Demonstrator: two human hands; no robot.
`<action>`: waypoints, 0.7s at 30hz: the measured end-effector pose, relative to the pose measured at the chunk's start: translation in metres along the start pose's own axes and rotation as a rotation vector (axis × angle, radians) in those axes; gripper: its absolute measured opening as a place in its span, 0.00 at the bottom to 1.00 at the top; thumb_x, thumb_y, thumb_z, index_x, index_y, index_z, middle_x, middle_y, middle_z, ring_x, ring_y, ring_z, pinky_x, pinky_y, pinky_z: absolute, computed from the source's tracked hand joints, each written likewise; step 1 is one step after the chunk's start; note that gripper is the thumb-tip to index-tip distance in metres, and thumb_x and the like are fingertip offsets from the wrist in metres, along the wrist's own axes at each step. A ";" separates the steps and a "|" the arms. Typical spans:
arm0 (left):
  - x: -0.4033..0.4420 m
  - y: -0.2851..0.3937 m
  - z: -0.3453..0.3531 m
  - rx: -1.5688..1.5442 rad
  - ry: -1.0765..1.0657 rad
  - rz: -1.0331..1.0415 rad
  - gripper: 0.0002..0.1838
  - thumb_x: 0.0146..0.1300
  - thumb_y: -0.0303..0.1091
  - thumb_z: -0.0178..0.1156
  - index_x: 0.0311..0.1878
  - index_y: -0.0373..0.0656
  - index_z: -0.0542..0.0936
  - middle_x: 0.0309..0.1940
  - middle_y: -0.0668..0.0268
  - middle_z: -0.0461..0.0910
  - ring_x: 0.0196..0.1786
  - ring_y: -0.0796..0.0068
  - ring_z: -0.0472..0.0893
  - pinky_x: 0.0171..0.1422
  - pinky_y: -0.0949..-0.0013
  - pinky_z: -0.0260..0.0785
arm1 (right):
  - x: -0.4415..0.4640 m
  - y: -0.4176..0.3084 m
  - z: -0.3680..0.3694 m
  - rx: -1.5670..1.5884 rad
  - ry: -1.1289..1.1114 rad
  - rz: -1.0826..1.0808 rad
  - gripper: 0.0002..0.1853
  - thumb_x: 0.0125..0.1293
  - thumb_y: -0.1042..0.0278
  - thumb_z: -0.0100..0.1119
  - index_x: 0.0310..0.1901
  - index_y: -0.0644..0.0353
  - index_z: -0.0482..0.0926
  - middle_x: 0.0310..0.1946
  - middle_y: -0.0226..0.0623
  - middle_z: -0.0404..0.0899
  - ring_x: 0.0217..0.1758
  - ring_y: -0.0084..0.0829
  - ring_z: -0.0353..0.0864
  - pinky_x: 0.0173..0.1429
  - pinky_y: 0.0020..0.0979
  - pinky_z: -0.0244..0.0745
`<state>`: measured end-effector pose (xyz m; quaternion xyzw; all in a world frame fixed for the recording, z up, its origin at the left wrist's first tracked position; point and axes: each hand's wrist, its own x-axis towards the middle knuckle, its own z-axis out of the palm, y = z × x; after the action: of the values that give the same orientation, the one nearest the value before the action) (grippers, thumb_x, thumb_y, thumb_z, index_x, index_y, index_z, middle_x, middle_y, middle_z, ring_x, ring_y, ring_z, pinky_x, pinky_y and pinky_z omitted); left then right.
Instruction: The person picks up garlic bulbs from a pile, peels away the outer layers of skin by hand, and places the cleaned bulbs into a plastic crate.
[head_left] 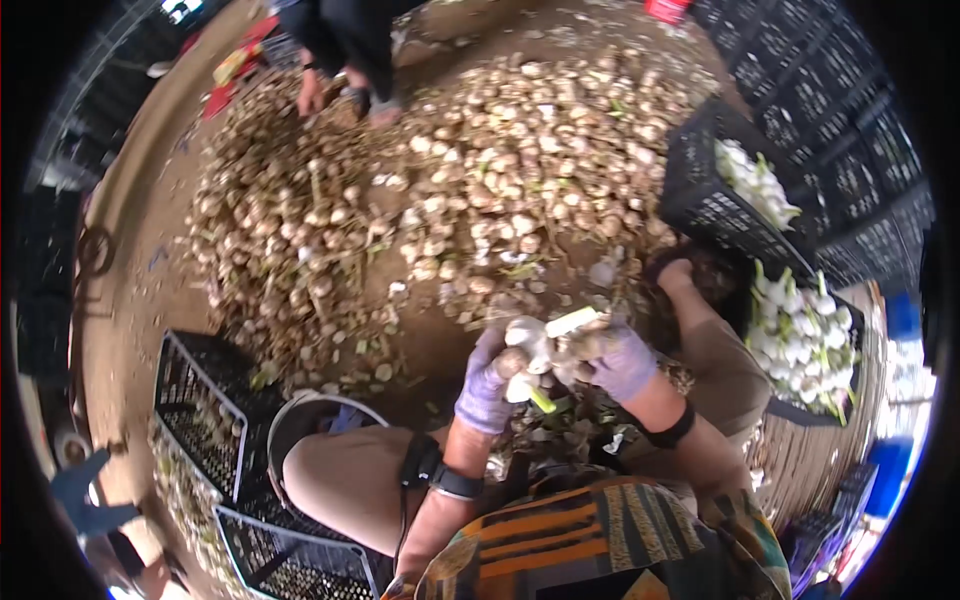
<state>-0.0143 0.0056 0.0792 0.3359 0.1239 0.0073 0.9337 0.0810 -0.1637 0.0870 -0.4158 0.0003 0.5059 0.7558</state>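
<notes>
Both of my hands wear pale purple gloves and meet over my lap. My left hand [482, 386] is closed around garlic bulbs [528, 345], white with short green stems. Close beside it, my right hand [624, 364] is closed on a garlic bulb with a pale cut stem [572, 321]. The fingers and bulbs overlap, so which bulb belongs to which hand is partly unclear. Peeled skins and trimmings [550, 435] lie below the hands, between my legs. A large heap of unpeeled garlic [530, 160] spreads over the floor in front.
At right, a black crate [700, 190] and another crate [838, 405] hold cleaned white garlic. Stacked black crates [840, 110] rise behind. On my left are a bucket [285, 425] and black crates [200, 415]. Another person's hand [311, 95] reaches into the heap at the far side.
</notes>
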 end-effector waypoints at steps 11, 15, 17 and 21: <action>0.002 -0.002 -0.002 -0.300 -0.146 -0.122 0.31 0.47 0.45 0.69 0.48 0.35 0.70 0.31 0.62 0.77 0.30 0.69 0.80 0.33 0.69 0.75 | -0.006 0.001 -0.016 -0.370 0.159 -0.211 0.08 0.52 0.71 0.60 0.35 0.61 0.79 0.30 0.38 0.80 0.33 0.34 0.79 0.37 0.28 0.74; 0.000 -0.003 0.004 -0.185 -0.017 -0.034 0.32 0.48 0.45 0.68 0.50 0.37 0.68 0.33 0.60 0.76 0.27 0.67 0.79 0.31 0.68 0.75 | -0.006 -0.016 -0.013 -1.290 0.266 -0.488 0.15 0.53 0.60 0.64 0.38 0.60 0.81 0.31 0.43 0.79 0.32 0.38 0.79 0.38 0.29 0.75; -0.002 -0.005 0.008 -0.095 0.022 -0.008 0.34 0.47 0.41 0.70 0.54 0.38 0.66 0.37 0.60 0.76 0.30 0.68 0.79 0.33 0.67 0.75 | -0.003 -0.016 -0.013 -1.575 0.276 -0.724 0.14 0.52 0.58 0.65 0.39 0.55 0.82 0.33 0.42 0.80 0.31 0.39 0.80 0.38 0.31 0.76; 0.000 -0.012 0.008 0.079 0.119 0.054 0.31 0.47 0.32 0.70 0.54 0.37 0.67 0.43 0.62 0.76 0.44 0.73 0.77 0.48 0.70 0.73 | -0.002 -0.008 0.019 -1.287 0.373 -0.812 0.14 0.48 0.66 0.68 0.37 0.60 0.82 0.30 0.42 0.80 0.25 0.37 0.78 0.32 0.32 0.73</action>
<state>-0.0133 -0.0084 0.0778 0.3745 0.1703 0.0474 0.9102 0.0780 -0.1543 0.1049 -0.8178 -0.3182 0.0123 0.4794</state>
